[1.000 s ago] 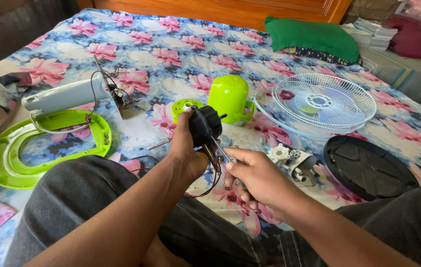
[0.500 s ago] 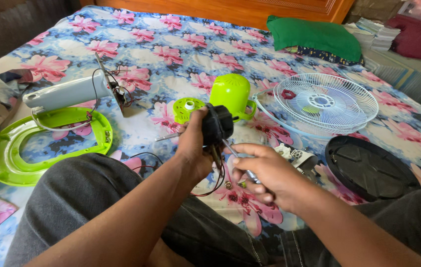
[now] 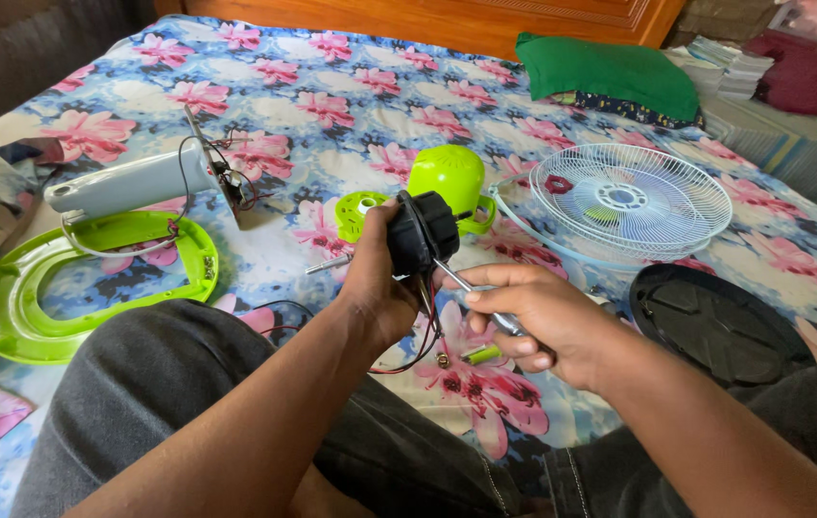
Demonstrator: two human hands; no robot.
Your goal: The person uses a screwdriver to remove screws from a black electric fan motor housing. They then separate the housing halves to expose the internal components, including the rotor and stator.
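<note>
My left hand [image 3: 379, 278] grips the black motor [image 3: 423, 230]; my right hand [image 3: 538, 321] pinches a screwdriver [image 3: 471, 293].
The shaft slants up-left from my right hand into the motor's near underside, above the bed [image 3: 331, 115].

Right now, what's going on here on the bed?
A person sits at a flowered bed with a fan taken apart. The left hand holds up a black motor with wires hanging from it. The right hand holds a screwdriver with its tip at the motor. Around them lie a white grille, a green housing, a green ring base and a black round cover.
</note>
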